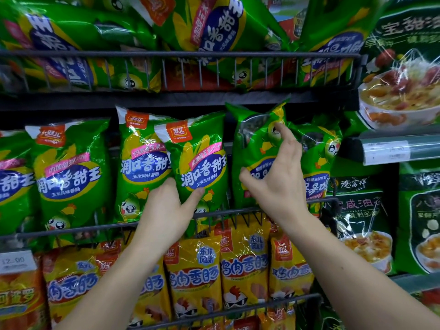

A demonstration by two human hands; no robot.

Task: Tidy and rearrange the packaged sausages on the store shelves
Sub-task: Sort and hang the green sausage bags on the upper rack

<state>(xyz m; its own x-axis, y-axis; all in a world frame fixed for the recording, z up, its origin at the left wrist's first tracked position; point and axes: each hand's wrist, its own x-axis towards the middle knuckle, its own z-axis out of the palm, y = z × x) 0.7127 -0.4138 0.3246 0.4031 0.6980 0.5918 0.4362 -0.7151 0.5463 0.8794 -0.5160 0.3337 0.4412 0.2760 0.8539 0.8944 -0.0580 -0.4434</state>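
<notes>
Green corn-flavour sausage packs stand in the middle wire shelf (238, 211). My left hand (166, 206) grips the lower part of one upright green pack (197, 153), thumb on its front and fingers behind its left edge. My right hand (278, 179) holds an upside-down green pack (254, 144) just to the right. Its index finger and thumb lie on the front, and the other fingers are hidden behind the pack. This pack leans and stands higher than its neighbours. Another upside-down green pack (319, 160) stands right of it.
More green packs (71, 167) fill the shelf's left side and the upper wire basket (185, 54). Yellow chicken sausage packs (240, 265) fill the lower shelf. Dark green noodle bags (362, 210) hang at the right, beside a price rail (385, 151). A price tag (14, 260) sits at the lower left.
</notes>
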